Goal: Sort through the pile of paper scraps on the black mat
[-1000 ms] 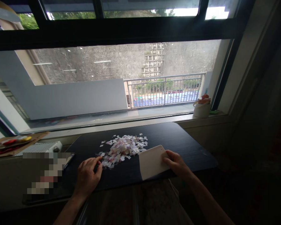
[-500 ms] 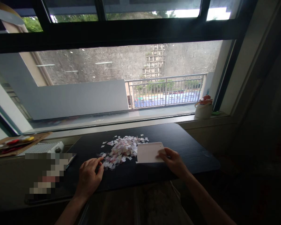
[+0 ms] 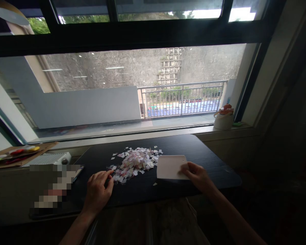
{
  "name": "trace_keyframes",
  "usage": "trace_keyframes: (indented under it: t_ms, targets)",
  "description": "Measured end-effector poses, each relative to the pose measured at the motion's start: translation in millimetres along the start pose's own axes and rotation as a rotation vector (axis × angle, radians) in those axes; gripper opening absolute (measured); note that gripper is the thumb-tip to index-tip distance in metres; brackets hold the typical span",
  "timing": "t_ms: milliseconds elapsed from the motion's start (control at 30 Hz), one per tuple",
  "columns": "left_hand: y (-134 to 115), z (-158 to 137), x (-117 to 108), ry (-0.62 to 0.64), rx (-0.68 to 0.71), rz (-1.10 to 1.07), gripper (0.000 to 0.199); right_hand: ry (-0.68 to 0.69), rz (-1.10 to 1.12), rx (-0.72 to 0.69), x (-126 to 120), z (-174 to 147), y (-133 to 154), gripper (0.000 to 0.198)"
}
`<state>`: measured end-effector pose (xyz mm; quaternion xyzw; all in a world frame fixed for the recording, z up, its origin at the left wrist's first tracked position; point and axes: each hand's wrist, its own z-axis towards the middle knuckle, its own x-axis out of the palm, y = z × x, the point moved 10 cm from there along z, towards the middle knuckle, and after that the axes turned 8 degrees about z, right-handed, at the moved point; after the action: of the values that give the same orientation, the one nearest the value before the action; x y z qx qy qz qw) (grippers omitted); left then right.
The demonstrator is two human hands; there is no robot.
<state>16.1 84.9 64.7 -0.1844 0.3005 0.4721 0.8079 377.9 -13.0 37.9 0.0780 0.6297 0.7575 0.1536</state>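
Observation:
A heap of small white and pinkish paper scraps (image 3: pixel 137 160) lies on the dark table (image 3: pixel 183 146). Beside its left front edge rests my left hand (image 3: pixel 99 189), palm down, fingers bent and thumb apart, with nothing visible in it. The fingertips reach the nearest scraps. My right hand (image 3: pixel 197 175) grips the right side of a flat white rectangular board (image 3: pixel 170 166) between thumb and fingers. The board has rounded corners and a small hole near the top right. Its left edge is close to the heap's right side. One loose scrap (image 3: pixel 155 184) lies below the board.
Left of the table are a white ridged appliance (image 3: pixel 51 158) and brown cardboard (image 3: pixel 43 146) with colourful items. A blurred-out object (image 3: pixel 58 187) covers the table's left end. A white jug with an orange top (image 3: pixel 223 117) stands on the windowsill (image 3: pixel 204 131).
My right hand has drawn the white board to the right, away from the heap. A scrap now shows on the table below it. My left hand has stayed almost in place.

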Motion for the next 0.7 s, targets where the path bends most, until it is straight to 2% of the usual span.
trace_keyframes:
  t_ms: [133, 533, 700]
  targets:
    - [-0.1, -0.3, 0.5, 0.001, 0.004, 0.009, 0.027, 0.052, -0.047, 0.044, 13.0, -4.2, -2.4, 0.018]
    - [-1.4, 0.5, 0.0, 0.01, 0.008, 0.005, 0.028, 0.103, -0.062, 0.116, 15.5, -6.4, -9.0, 0.015]
    - [-12.3, 0.8, 5.1, 0.073, 0.099, -0.013, 0.03, 0.147, -0.03, 0.135, 17.9, -11.2, -13.5, 0.018]
